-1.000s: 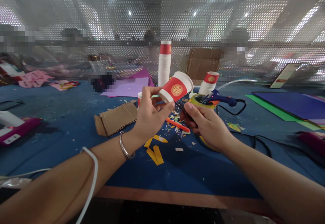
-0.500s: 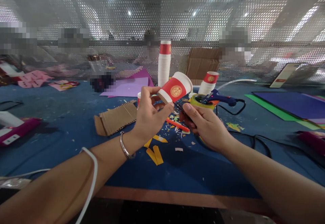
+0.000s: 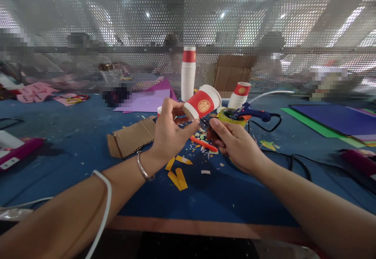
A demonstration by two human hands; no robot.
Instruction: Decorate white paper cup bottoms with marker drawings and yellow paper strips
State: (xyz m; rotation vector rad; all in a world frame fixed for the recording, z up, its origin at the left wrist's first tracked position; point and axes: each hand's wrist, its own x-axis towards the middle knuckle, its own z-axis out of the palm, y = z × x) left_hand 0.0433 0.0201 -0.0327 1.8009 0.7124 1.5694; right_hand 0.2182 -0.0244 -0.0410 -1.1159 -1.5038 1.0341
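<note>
My left hand (image 3: 173,128) grips a red and white paper cup (image 3: 202,102) near its base. The cup is tilted, its mouth up to the right and a gold emblem facing me. In my right hand (image 3: 233,139) are dark scissors (image 3: 205,122), mostly hidden by the fingers, their blades close to the cup's lower edge. I cannot tell whether the blades touch it. Under the hands lie an orange pen-like stick (image 3: 204,144), paper scraps and several yellow paper strips (image 3: 178,180).
Behind stand a tall cup stack (image 3: 188,75) and a shorter one (image 3: 239,94). A blue glue gun (image 3: 254,113) rests at a yellow tape roll (image 3: 226,114). Corrugated cardboard (image 3: 133,135) lies left, coloured sheets (image 3: 326,120) right. Black cables (image 3: 293,161) cross the right side.
The whole view has shifted slightly. Both hands keep their holds, and the cup sits at nearly the same tilt with the scissors still by its lower edge.
</note>
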